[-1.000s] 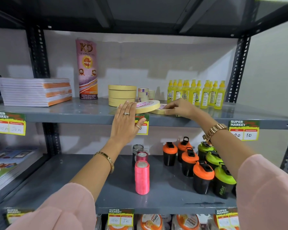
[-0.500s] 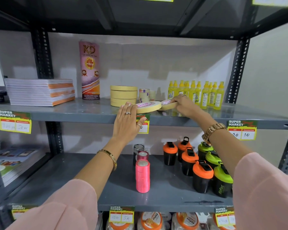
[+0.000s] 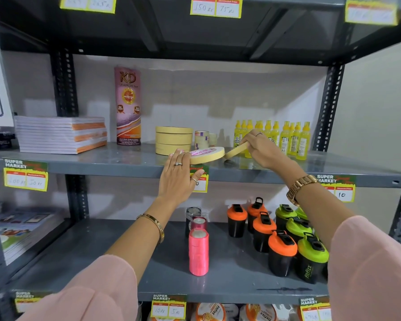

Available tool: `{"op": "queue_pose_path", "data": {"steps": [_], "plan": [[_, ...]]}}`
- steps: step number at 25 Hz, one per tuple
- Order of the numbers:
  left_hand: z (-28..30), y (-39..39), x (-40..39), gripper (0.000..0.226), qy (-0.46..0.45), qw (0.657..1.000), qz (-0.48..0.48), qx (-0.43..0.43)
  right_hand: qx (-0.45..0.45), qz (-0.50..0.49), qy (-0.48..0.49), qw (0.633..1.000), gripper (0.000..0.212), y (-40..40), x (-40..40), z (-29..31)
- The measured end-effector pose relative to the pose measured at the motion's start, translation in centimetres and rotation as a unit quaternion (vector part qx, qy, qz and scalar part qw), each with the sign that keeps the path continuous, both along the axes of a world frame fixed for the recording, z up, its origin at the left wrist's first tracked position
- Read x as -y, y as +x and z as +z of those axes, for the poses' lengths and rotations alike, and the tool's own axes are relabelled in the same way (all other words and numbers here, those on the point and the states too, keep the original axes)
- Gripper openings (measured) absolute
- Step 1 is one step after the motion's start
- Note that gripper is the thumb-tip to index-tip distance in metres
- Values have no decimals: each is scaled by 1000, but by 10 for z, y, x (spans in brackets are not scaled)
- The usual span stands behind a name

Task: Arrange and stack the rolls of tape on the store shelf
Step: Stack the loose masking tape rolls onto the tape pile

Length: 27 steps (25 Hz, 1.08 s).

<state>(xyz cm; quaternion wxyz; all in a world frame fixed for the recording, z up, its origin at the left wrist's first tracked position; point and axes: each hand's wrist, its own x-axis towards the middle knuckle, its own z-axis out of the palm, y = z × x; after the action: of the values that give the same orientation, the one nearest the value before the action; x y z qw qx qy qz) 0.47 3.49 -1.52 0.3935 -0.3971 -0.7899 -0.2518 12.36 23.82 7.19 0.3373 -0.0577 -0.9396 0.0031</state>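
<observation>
A stack of cream masking tape rolls [image 3: 173, 140] stands on the upper grey shelf [image 3: 130, 162]. In front of it, a flat cream roll with a pink label [image 3: 207, 155] is tilted near the shelf's front edge, and my left hand [image 3: 180, 177] grips its left side, thumb under the shelf lip. My right hand [image 3: 262, 148] holds a second thin cream roll [image 3: 235, 151] lifted at an angle just right of the first. Small clear tape rolls [image 3: 203, 139] sit behind them.
A tall KD tape pack [image 3: 127, 105] and a pile of notebooks [image 3: 60, 134] stand to the left, yellow glue bottles [image 3: 285, 137] to the right. The lower shelf carries pink ribbon spools [image 3: 198, 249] and orange and green shaker bottles [image 3: 285, 242].
My right hand has lifted the thin roll off the shelf and tilted it upward. My left hand stays on the labelled roll. The camera has tipped up slightly.
</observation>
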Motion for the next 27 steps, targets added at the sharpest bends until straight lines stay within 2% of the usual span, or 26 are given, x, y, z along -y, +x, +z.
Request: {"op": "queue_pose_path", "data": {"steps": [5,7,10,16,22,27], "plan": [[-1,0,-1,60,1,1000,2,2,-25,13,23,999,27,8,-4,1],[-2,0,-1,60,2,1000,4,1,-43,16,27,999,34,11,-3,2],[-1,-1,-1,59,-4,1000,6,-2,-91,13,3,996,46,14,-1,3],[-3,-1,0,61,-1,1000,-1,1,-151,-15,-37,988,46,17,0,2],[-5,1,5,67,3,1000,-11,6,-177,1,-55,983,46,9,6,3],[0,-6,20,59,15,1000,3,12,-174,31,-70,982,54,-5,22,9]]}}
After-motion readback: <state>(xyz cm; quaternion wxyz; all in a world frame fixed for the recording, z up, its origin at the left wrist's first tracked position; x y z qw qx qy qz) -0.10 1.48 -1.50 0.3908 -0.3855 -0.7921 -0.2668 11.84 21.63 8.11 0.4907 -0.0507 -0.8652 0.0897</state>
